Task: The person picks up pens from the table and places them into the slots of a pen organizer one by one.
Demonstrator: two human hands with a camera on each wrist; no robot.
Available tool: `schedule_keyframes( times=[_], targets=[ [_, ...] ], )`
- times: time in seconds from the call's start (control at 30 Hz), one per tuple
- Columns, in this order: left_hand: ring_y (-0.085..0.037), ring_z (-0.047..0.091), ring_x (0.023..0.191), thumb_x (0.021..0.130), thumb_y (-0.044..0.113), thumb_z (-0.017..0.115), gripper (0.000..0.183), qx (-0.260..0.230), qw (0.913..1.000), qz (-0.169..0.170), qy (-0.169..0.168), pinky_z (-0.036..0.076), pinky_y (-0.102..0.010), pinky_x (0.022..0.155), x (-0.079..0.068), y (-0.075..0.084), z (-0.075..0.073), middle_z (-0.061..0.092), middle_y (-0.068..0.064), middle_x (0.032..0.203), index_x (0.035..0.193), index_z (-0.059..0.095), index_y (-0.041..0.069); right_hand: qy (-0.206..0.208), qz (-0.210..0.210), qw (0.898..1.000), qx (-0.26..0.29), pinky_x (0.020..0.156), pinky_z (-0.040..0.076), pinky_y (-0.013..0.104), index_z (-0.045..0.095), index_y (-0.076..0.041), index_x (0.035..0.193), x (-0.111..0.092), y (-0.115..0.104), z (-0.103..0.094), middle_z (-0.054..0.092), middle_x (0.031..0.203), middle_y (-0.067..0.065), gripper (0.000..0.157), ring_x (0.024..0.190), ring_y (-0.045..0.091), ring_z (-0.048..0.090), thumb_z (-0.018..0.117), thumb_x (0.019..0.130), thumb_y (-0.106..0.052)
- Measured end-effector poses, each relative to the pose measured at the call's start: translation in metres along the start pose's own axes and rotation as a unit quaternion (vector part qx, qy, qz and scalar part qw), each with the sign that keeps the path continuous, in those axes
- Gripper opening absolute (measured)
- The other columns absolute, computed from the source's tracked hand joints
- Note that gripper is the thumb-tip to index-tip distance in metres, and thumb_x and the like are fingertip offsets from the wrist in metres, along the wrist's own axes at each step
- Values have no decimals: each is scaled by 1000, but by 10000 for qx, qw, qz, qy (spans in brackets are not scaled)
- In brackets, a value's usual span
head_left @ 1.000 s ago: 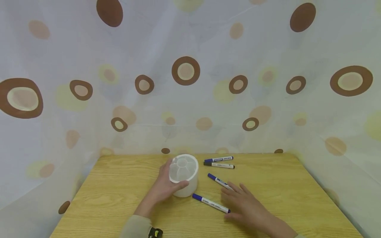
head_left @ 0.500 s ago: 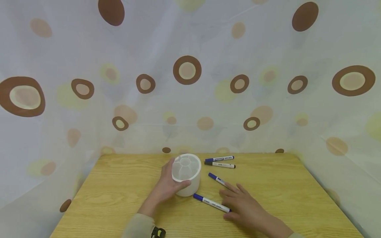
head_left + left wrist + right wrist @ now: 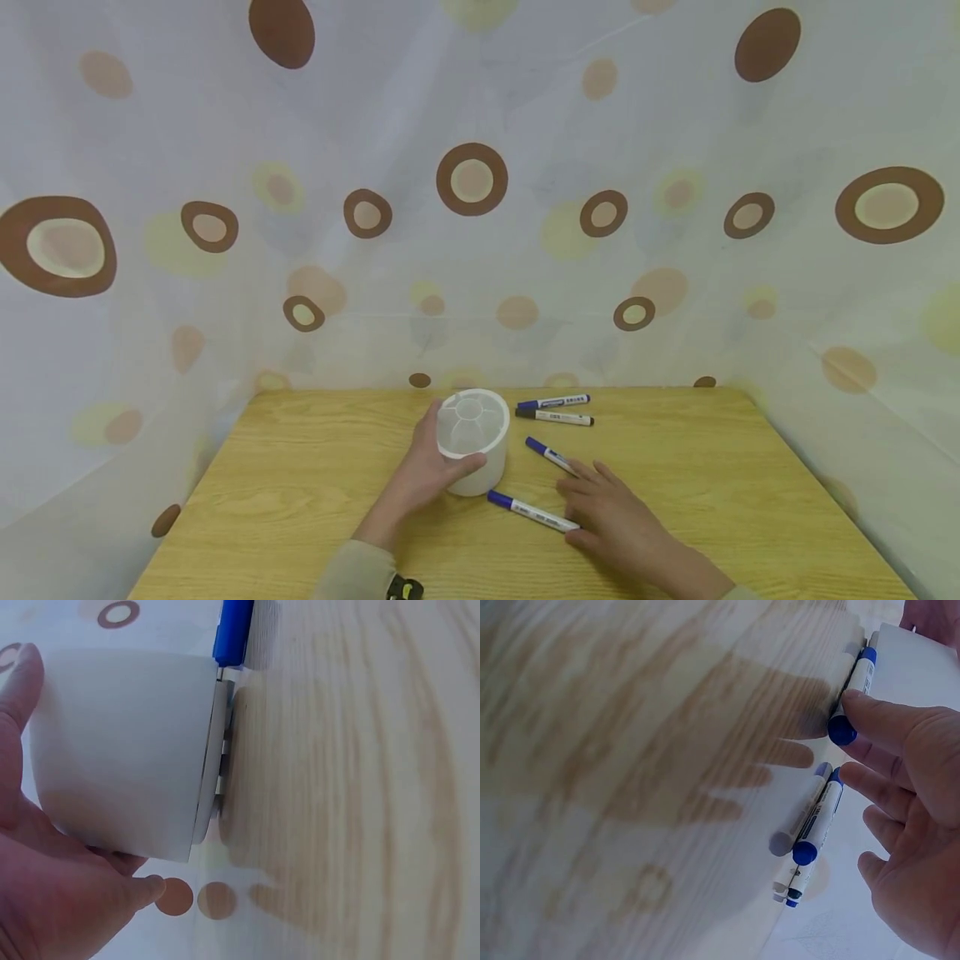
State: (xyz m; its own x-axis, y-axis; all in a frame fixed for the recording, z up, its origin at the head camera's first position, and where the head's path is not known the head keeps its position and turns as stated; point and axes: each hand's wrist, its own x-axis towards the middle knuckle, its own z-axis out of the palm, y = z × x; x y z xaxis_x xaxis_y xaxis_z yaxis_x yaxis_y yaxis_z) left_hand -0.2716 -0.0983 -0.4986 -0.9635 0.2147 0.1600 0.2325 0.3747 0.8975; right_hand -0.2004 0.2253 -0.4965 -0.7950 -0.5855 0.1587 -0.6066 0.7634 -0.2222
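Note:
A white round pen holder (image 3: 491, 462) with several compartments in its top stands on the table. My left hand (image 3: 427, 467) grips its left side, thumb across the front and fingers behind, also seen in the left wrist view around the holder's white wall (image 3: 127, 750). To the right, my right hand (image 3: 618, 521) pinches the end of the nearest blue-capped marker (image 3: 536, 512) between thumb and index finger. The right wrist view shows the thumb on that marker (image 3: 857, 679). A second blue-capped marker (image 3: 551, 456) lies just beyond, partly hidden by my fingertips.
Farther back lie a black-capped marker (image 3: 555, 416) and another blue-capped marker (image 3: 566, 402), side by side near the rear edge. The wood-grain table (image 3: 300, 483) is enclosed by a dotted white curtain (image 3: 525, 267) at the back and sides.
My left hand and the pen holder have shifted slightly right. My right fingers and thumb have drawn in around the near marker's end, which is now hidden in the head view.

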Motion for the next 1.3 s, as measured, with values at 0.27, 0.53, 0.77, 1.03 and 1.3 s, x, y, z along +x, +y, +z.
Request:
schedule_keyframes(
  times=[0.27, 0.53, 0.77, 1.03, 1.3],
  targets=[
    [-45, 52, 139, 87, 41, 96, 120, 30, 9999, -86, 92, 45, -67, 116, -1, 1, 3, 40, -29, 159, 172, 21, 5, 235, 112, 9997, 24, 124, 36, 65, 75, -21, 92, 1, -1, -2, 75, 131, 8, 14, 145, 43, 56, 89, 94, -19],
    [-46, 51, 142, 89, 42, 94, 117, 36, 9998, -193, -14, 43, -68, 118, -2, 2, -1, 40, -28, 161, 173, 21, 6, 861, 408, 9954, 28, 102, 60, 54, 79, -23, 96, 2, 0, -8, 78, 116, 3, 16, 125, 34, 68, 92, 90, -17],
    [-48, 49, 146, 88, 42, 95, 120, -21, 9995, -240, -228, 39, -68, 121, -1, 0, -2, 37, -28, 165, 174, 19, 6, 786, 1324, 9843, 864, 84, 63, 41, 81, -27, 101, 5, -4, -23, 76, 111, -4, 15, 102, 20, 71, 90, 94, -18],
    [-47, 49, 146, 89, 39, 95, 120, -188, 9989, -187, -395, 37, -69, 122, -1, -2, -3, 37, -27, 166, 174, 18, 6, 1290, 1269, 9781, 1032, 84, 59, 41, 82, -23, 112, 11, -5, -48, 72, 107, -15, 14, 101, 15, 68, 85, 99, -20],
    [-47, 48, 147, 89, 41, 95, 120, -184, 9988, -197, -404, 37, -69, 122, -1, -2, -3, 36, -27, 167, 174, 18, 6, 1823, 1221, 9674, 1266, 92, 60, 57, 82, -17, 118, 21, -1, -71, 75, 111, -4, 15, 110, 29, 72, 80, 104, -20]
  ],
)
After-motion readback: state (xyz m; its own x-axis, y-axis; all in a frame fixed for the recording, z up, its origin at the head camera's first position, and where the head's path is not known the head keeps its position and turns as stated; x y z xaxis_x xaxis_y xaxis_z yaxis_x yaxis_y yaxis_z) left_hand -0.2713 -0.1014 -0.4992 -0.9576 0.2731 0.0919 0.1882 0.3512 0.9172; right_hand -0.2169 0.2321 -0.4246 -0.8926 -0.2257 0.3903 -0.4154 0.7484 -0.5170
